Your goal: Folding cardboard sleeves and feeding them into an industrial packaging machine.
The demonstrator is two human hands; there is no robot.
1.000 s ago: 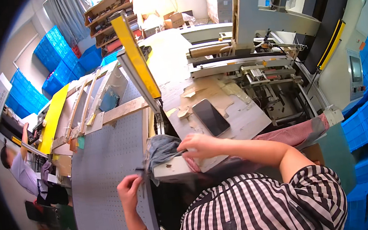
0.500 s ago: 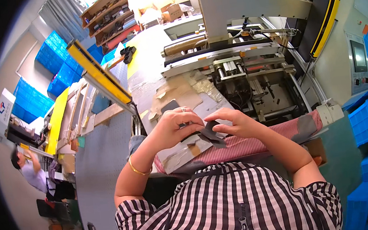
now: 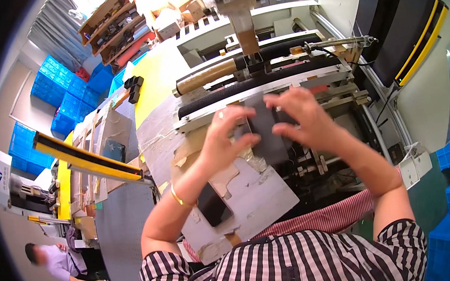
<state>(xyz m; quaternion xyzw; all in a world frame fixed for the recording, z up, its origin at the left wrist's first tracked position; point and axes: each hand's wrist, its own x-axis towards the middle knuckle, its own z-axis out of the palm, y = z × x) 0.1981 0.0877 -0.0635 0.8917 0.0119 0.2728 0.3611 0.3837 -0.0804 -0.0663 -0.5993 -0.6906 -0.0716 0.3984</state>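
1. Head view, left hand (image 3: 221,143): fingers curved, thumb parted from them, tips at the left edge of the dark grey panel (image 3: 268,138). Blurred; whether it grips or only steadies, cannot tell.

2. Right hand (image 3: 307,115): thumb and fingers likewise parted, at the panel's right side. Firmness of hold, cannot tell.

3. Dark grey panel: one, roughly rectangular, between the two hands, its upper end in front of the pale machine rail (image 3: 279,84). Material too blurred to name.

4. Machine parts: tan roller (image 3: 206,76) beyond the left hand; upright press arm (image 3: 243,29) beyond the panel.

5. Desk (image 3: 263,191): grey top nearer the body, bearing torn brown paper (image 3: 227,183) and a dark smartphone (image 3: 213,205), the latter just beside the left forearm.

6. Red-and-white striped cloth (image 3: 320,213): along the near side, between desk and body.

7. Handling note, by judgement: the panel is best taken at opposite edges with equal, light pressure, so that it neither bows nor twists.

8. Further note: both wrists level; fingertips outside the panel's outline and well clear of the press arm; left forearm lifted, lest it nudge the smartphone.
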